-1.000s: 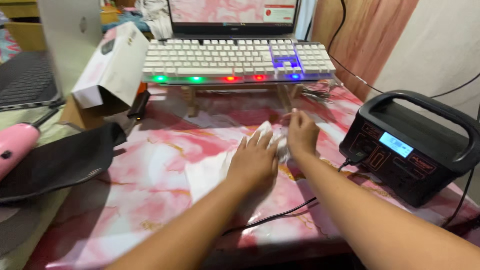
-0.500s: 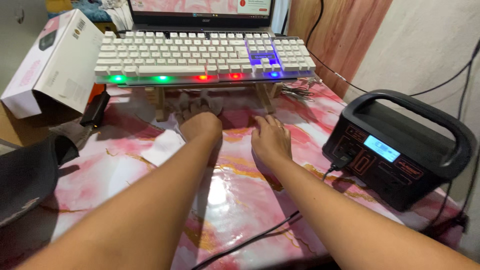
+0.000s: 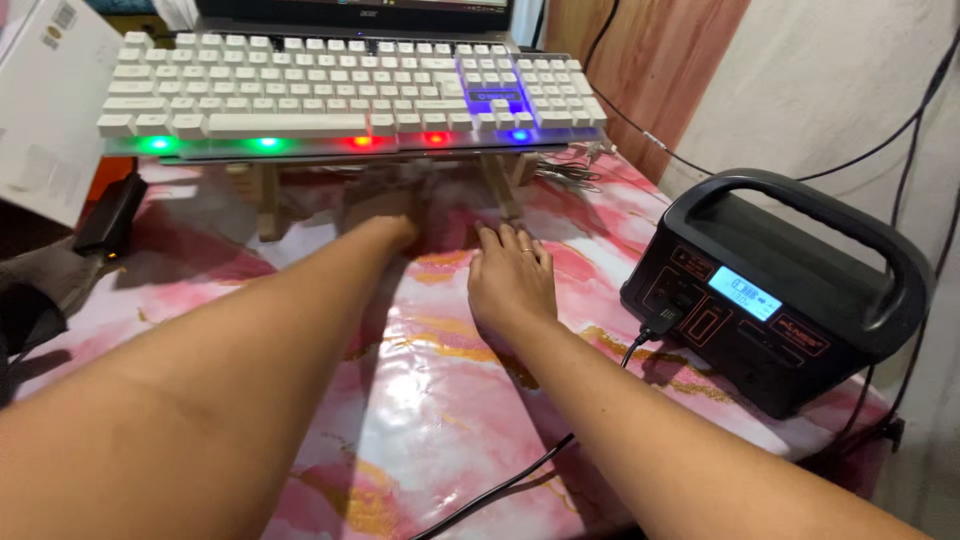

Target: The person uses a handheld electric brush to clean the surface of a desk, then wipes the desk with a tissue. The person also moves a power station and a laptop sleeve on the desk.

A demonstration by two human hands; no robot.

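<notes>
Right hand [image 3: 512, 285] lies flat and open on the tabletop [image 3: 420, 390], palm down, fingers together and pointing away from the person toward the keyboard stand; it grips nothing. Left hand [image 3: 385, 205] reaches further ahead, into the shadow under the raised keyboard [image 3: 340, 95]; whether it is open or closed on something cannot be told, since its fingers are hidden there. Of the two, the left hand is nearer to the wooden stand [image 3: 265, 200], whose legs rise on either side of it, and the keyboard's long axis runs left to right across both forearms.

A marbled pink, white and gold cover spreads over the tabletop under both arms. Along the keyboard's front edge sit green, red and blue lights. To the right of the right hand, well apart from it, stands a black power station [image 3: 790, 290] with a curved carry handle and a small lit blue screen on its front face; a black cable [image 3: 560, 450] is plugged into it and trails toward the near edge. At far left leans a white cardboard box [image 3: 45, 110] with a small printed label near its top corner.
</notes>
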